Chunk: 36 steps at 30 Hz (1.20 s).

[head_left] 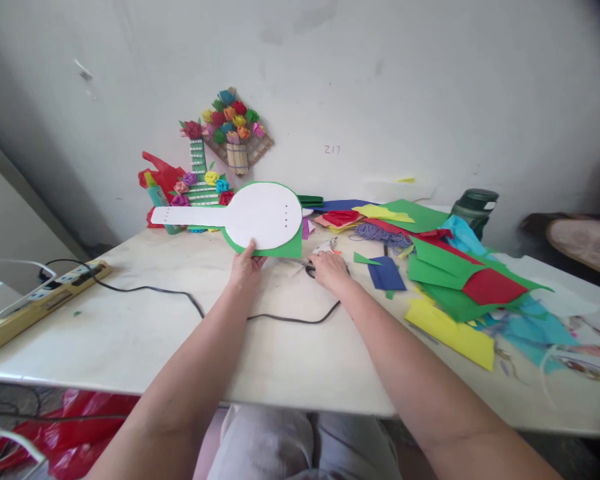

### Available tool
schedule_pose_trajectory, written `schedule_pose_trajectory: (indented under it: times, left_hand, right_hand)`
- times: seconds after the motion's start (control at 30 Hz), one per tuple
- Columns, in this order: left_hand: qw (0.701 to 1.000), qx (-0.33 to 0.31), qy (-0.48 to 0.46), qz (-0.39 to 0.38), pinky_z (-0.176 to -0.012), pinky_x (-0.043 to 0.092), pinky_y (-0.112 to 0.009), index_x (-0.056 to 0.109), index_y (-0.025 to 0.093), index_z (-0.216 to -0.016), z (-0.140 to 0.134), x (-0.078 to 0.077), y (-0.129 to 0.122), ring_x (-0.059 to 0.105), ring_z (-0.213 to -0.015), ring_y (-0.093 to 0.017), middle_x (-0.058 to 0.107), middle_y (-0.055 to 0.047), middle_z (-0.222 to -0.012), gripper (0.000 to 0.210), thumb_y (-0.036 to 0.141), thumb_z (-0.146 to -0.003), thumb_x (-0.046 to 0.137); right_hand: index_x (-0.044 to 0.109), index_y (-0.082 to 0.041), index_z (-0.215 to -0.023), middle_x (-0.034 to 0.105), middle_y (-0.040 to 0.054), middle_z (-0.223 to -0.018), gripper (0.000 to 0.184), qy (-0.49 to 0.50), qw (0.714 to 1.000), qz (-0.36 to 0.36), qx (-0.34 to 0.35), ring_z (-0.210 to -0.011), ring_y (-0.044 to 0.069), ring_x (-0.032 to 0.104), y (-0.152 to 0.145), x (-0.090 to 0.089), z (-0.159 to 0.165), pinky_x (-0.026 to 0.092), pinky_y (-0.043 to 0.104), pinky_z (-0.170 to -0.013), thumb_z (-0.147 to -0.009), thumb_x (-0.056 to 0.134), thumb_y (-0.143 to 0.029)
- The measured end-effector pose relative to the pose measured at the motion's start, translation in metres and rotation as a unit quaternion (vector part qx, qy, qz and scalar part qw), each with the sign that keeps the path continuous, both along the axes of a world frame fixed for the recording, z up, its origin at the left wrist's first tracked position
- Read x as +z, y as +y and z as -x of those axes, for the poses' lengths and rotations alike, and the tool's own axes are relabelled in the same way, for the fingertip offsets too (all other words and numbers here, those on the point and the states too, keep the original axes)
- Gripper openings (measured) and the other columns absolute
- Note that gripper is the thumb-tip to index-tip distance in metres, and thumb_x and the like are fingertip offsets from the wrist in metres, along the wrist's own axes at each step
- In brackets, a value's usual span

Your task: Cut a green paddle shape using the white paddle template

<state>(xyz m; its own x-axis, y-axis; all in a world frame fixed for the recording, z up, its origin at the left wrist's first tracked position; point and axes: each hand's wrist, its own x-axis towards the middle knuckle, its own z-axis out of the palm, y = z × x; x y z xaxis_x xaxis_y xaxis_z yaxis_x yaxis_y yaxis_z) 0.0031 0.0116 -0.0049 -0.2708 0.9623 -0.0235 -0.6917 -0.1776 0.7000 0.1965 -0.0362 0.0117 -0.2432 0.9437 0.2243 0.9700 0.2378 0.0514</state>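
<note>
My left hand (248, 265) pinches the lower edge of a white banjo-shaped cutout (263, 217), thumb in front. Green paper (287, 250) backs the cutout and shows around its round part. Small dark dots mark the round part and the end of the long neck, which points left. Just to the right, low over the table, my right hand (329, 268) is closed on a pair of scissors (311, 269) with dark handles; the thin blades point left, towards the cutout. Behind that hand lies a pale tool, perhaps a glue gun (325, 245), partly hidden.
Coloured paper sheets (445, 263) and purple yarn (383, 235) crowd the table's right side, near a dark green bottle (474, 208). Paper-flower crafts (205, 190) stand against the wall. A black cord (290, 321) runs across the table from a power strip (55, 290).
</note>
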Motion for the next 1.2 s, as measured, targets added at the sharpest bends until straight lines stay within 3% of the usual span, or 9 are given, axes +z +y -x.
schedule_pose_trajectory:
  times: [0.2,0.37,0.43,0.53,0.63,0.7,0.8,0.9,1.2]
  left_hand:
    - [1.0,0.002,-0.006,0.009,-0.059,0.052,-0.022,0.059,0.018,-0.092,0.002,0.001,0.002,0.062,-0.058,-0.01,0.067,0.0,-0.075,0.016,0.013,-0.077,0.059]
    - [1.0,0.002,-0.006,0.009,-0.059,0.052,-0.02,0.058,0.017,-0.095,0.004,0.002,0.001,0.062,-0.056,-0.009,0.067,0.0,-0.074,0.018,0.015,-0.077,0.06]
    - [1.0,-0.005,0.002,0.009,-0.058,0.052,-0.02,0.058,0.017,-0.096,0.003,0.002,0.0,0.062,-0.055,-0.009,0.067,0.0,-0.075,0.02,0.015,-0.076,0.061]
    - [0.999,-0.032,0.018,-0.002,-0.059,0.053,-0.022,0.059,0.017,-0.096,0.002,0.002,-0.002,0.063,-0.057,-0.01,0.067,-0.001,-0.078,0.022,0.015,-0.074,0.063]
    - [0.997,-0.067,0.035,-0.014,-0.06,0.054,-0.023,0.059,0.016,-0.096,0.0,0.0,-0.004,0.063,-0.059,-0.011,0.067,-0.002,-0.08,0.025,0.014,-0.072,0.065]
    - [0.995,-0.087,0.049,-0.019,-0.058,0.054,-0.022,0.059,0.015,-0.095,0.0,-0.002,-0.003,0.063,-0.059,-0.012,0.068,-0.003,-0.079,0.025,0.014,-0.071,0.065]
    - [0.992,-0.108,0.066,-0.019,-0.054,0.053,-0.022,0.06,0.014,-0.094,0.0,-0.005,-0.001,0.063,-0.058,-0.013,0.068,-0.005,-0.078,0.022,0.013,-0.072,0.064]
    - [0.991,-0.114,0.072,-0.009,-0.056,0.054,-0.024,0.06,0.014,-0.096,0.0,-0.006,-0.001,0.063,-0.059,-0.013,0.068,-0.006,-0.082,0.024,0.012,-0.072,0.063]
    - [0.986,-0.133,0.1,-0.002,-0.058,0.054,-0.024,0.061,0.013,-0.099,-0.002,-0.003,-0.005,0.064,-0.065,-0.015,0.068,-0.008,-0.087,0.029,0.01,-0.07,0.064]
  right_hand:
    - [0.06,-0.022,-0.109,0.065,0.0111,-0.095,0.039,0.046,0.998,0.029,-0.028,-0.091,0.025,0.059,-0.001,0.006,-0.006,0.042,0.033,-0.072,-0.073,0.051,-0.012]
    - [0.065,-0.021,-0.099,0.068,0.0078,-0.084,0.028,0.253,0.961,0.003,-0.11,-0.075,0.021,0.063,0.012,0.001,-0.016,0.044,0.028,-0.065,-0.072,0.057,-0.024]
    - [0.066,-0.019,-0.095,0.067,0.0044,-0.071,0.026,0.385,0.914,0.004,-0.126,-0.056,0.016,0.062,0.019,-0.002,-0.018,0.044,0.025,-0.056,-0.072,0.057,-0.027]
    - [0.062,-0.016,-0.099,0.06,-0.0014,-0.053,0.03,0.58,0.803,0.01,-0.138,-0.038,0.011,0.054,0.026,-0.003,-0.018,0.038,0.02,-0.041,-0.072,0.058,-0.027]
    - [0.061,-0.013,-0.095,0.052,-0.0054,-0.042,0.033,0.696,0.705,0.023,-0.133,-0.033,0.009,0.047,0.024,0.0,-0.018,0.026,0.017,-0.03,-0.066,0.065,-0.028]
    - [0.06,-0.013,-0.085,0.051,-0.0057,-0.042,0.026,0.732,0.669,0.028,-0.126,-0.032,0.008,0.046,0.02,0.003,-0.019,0.022,0.016,-0.028,-0.064,0.068,-0.027]
    - [0.055,-0.015,-0.081,0.058,-0.003,-0.049,0.02,0.766,0.629,0.027,-0.129,-0.038,0.009,0.052,0.015,0.007,-0.019,0.028,0.015,-0.029,-0.068,0.067,-0.024]
    - [0.052,-0.016,-0.082,0.062,-0.0008,-0.055,0.02,0.782,0.609,0.034,-0.128,-0.042,0.01,0.056,0.013,0.008,-0.02,0.031,0.015,-0.03,-0.07,0.066,-0.024]
    - [0.049,-0.017,-0.076,0.058,-0.0029,-0.055,0.024,0.786,0.607,0.036,-0.109,-0.042,0.01,0.055,0.014,0.008,-0.018,0.022,0.015,-0.028,-0.066,0.07,-0.026]
